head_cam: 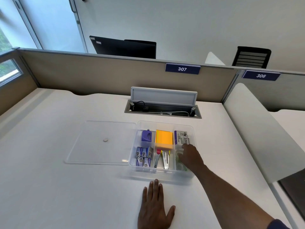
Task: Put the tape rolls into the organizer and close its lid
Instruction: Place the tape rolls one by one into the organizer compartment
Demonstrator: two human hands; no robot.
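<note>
A clear plastic organizer [165, 176] with several compartments sits on the white desk. Its clear lid [92, 151] lies flat beside it on the left, apart from it. My right hand [189, 156] reaches into the near right compartment, fingers curled down over clear tape rolls [179, 161] lying there; whether the fingers grip a roll is hidden. My left hand [155, 207] rests flat on the desk in front of the organizer, fingers spread, fingertips close to its front wall.
Other compartments hold a purple sharpener [146, 136], orange sticky notes [164, 138], staple boxes [144, 157], staplers [162, 159] and a purple packet [180, 137]. An open cable hatch [163, 109] lies behind the organizer. A partition [99, 76] bounds the desk's far edge.
</note>
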